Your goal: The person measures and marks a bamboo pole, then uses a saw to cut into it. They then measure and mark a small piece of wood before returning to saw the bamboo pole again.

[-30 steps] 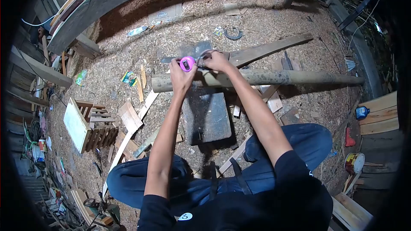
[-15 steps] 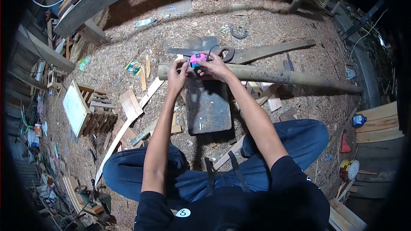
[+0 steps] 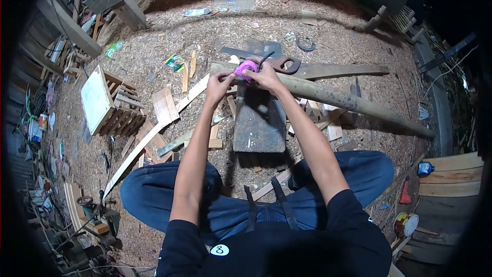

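A pink tape measure (image 3: 246, 67) is pinched between the left hand (image 3: 218, 85) and right hand (image 3: 265, 76), just above the round pole (image 3: 328, 95). It is best kept flat against the pole.

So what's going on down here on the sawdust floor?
A person sits on the ground with both hands on a small pink tape measure, held over the near end of a long wooden pole. The left hand and right hand pinch it from either side. The pole rests across a dark block in front of the person's knees. A handsaw lies just beyond the hands, and a wooden crate sits off to the left among offcuts.
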### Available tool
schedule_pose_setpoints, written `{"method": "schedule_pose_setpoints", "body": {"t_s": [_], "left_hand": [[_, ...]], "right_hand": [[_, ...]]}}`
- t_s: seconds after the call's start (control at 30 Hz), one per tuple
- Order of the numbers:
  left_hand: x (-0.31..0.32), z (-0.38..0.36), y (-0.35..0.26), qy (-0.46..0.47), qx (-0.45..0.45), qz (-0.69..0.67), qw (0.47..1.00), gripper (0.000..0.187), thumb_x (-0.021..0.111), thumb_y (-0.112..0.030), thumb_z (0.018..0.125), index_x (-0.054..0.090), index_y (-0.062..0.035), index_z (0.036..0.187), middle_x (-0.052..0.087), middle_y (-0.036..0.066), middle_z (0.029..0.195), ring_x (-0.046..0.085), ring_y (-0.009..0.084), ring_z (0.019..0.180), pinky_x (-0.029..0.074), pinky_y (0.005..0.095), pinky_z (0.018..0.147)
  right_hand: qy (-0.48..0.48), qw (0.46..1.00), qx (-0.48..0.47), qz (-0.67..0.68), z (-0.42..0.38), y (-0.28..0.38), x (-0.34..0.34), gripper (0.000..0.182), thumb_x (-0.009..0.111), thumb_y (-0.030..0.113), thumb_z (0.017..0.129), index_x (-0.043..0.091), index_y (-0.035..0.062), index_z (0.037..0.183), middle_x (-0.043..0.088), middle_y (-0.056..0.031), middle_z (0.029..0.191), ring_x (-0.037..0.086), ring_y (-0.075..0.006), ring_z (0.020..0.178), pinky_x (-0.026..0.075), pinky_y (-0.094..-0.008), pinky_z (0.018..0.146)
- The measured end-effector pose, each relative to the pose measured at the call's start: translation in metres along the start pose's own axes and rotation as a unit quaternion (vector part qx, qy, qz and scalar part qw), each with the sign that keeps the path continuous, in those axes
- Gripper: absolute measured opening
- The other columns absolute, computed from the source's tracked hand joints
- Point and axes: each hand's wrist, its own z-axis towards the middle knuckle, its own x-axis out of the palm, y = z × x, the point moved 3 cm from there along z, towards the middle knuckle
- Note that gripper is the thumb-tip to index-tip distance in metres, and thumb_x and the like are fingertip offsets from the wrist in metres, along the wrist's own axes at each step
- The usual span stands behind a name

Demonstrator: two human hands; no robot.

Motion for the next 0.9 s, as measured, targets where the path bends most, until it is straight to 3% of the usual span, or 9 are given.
{"method": "schedule_pose_setpoints", "body": {"t_s": [0.07,0.17,0.27,0.4,0.57,0.6,0.7,0.8,0.9], "left_hand": [[-0.013,0.001,-0.001,0.006,-0.039,0.007,0.999,0.03,0.064,-0.022,0.092,0.064,-0.0013,0.113,0.069,0.01,0.098,0.065,0.0131,0.083,0.053,0.0273,0.072],[-0.026,0.002,0.002,0.0,-0.119,-0.18,0.976,0.036,0.062,-0.037,0.092,0.064,-0.0036,0.106,0.067,0.006,0.094,0.063,0.0126,0.076,0.052,0.028,0.07],[-0.034,0.009,0.01,-0.016,-0.14,-0.123,0.982,0.035,0.064,-0.04,0.091,0.065,-0.0068,0.101,0.065,0.003,0.089,0.059,0.0106,0.069,0.049,0.0268,0.065],[-0.051,0.023,0.014,0.042,-0.144,-0.057,0.987,0.036,0.065,-0.045,0.089,0.066,-0.0091,0.095,0.06,-0.002,0.076,0.05,0.007,0.063,0.04,0.0245,0.057],[-0.072,0.022,-0.006,-0.093,-0.112,-0.073,0.987,0.047,0.066,-0.057,0.083,0.065,-0.0105,0.088,0.057,-0.005,0.073,0.049,0.0057,0.062,0.036,0.0233,0.053],[-0.076,0.026,-0.002,-0.058,-0.117,-0.067,0.989,0.057,0.068,-0.055,0.082,0.068,-0.005,0.11,0.068,0.004,0.097,0.06,0.0111,0.077,0.042,0.0252,0.059],[-0.079,0.042,0.018,-0.058,-0.115,0.028,0.991,0.054,0.068,-0.054,0.082,0.071,-0.0049,0.105,0.069,0.003,0.093,0.061,0.0122,0.071,0.046,0.0288,0.061],[-0.076,0.042,0.016,-0.211,0.015,0.216,0.953,0.048,0.071,-0.051,0.079,0.074,-0.0052,0.092,0.072,0.014,0.086,0.069,0.0236,0.081,0.052,0.0358,0.076],[-0.065,0.036,0.009,-0.263,-0.033,0.281,0.923,0.042,0.069,-0.052,0.078,0.075,-0.0137,0.094,0.072,0.013,0.091,0.069,0.03,0.088,0.052,0.0406,0.079]], "right_hand": [[0.018,0.997,-0.042,-0.054,0.006,-0.002,0.011,0.051,0.079,0.016,0.078,0.052,0.0041,0.12,0.064,-0.0088,0.103,0.063,-0.0143,0.088,0.052,-0.0295,0.078],[0.022,0.994,-0.083,-0.068,0.002,0.019,0.023,0.048,0.078,0.012,0.075,0.054,0.0059,0.117,0.065,-0.0072,0.104,0.06,-0.0162,0.096,0.049,-0.0307,0.087],[0.022,0.981,-0.14,-0.13,0.0,0.026,0.034,0.047,0.077,0.012,0.076,0.055,0.0084,0.117,0.065,-0.0082,0.104,0.061,-0.0181,0.097,0.048,-0.032,0.088],[0.004,0.954,-0.209,-0.214,-0.006,0.038,0.033,0.048,0.074,0.007,0.076,0.054,0.0084,0.119,0.065,-0.0152,0.111,0.062,-0.0308,0.105,0.048,-0.0367,0.089],[-0.012,0.956,-0.152,-0.249,-0.004,0.026,0.017,0.048,0.072,0.003,0.076,0.054,0.0086,0.12,0.063,-0.0171,0.113,0.06,-0.0354,0.109,0.048,-0.0394,0.09],[-0.02,0.953,-0.157,-0.26,-0.006,0.027,0.015,0.048,0.071,0.002,0.077,0.054,0.0088,0.121,0.063,-0.0174,0.114,0.059,-0.0357,0.109,0.048,-0.0401,0.091],[-0.046,0.941,-0.162,-0.295,-0.009,0.029,0.016,0.047,0.07,0.001,0.077,0.054,0.0086,0.121,0.062,-0.018,0.114,0.058,-0.0376,0.108,0.048,-0.0422,0.091],[-0.041,0.934,-0.165,-0.314,-0.007,0.027,0.018,0.047,0.069,0.0,0.078,0.054,0.0085,0.121,0.06,-0.0185,0.113,0.058,-0.0392,0.106,0.048,-0.0439,0.09],[-0.053,0.933,-0.156,-0.321,-0.01,0.031,0.016,0.045,0.069,0.001,0.078,0.055,0.0086,0.12,0.06,-0.0183,0.112,0.057,-0.0404,0.105,0.048,-0.0445,0.089]]}}
